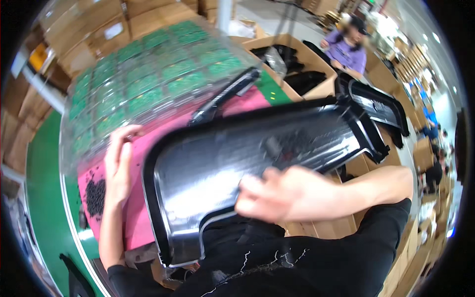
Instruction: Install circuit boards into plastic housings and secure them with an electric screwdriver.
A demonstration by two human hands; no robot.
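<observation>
A large glossy black plastic panel [198,163] with raised rims and a notch in its near edge spans the middle, over the pink mat and partly over my lap. My right hand [277,195] reaches across it from the right, blurred, its fingers curled closed above the panel near the notch. Whatever those fingers hold, if anything, is hidden. To the panel's left, my left hand [118,163] is over the pink mat [141,218], fingers apart and loosely bent, with nothing in them. Beside its wrist lies a pile of small black parts [95,197].
Clear plastic trays of green circuit boards [163,74] cover the table's far side. A long black part [225,96] lies behind the panel. Another black panel [378,104] and an open carton [316,89] of black parts stand right. A person in purple [349,52] is beyond.
</observation>
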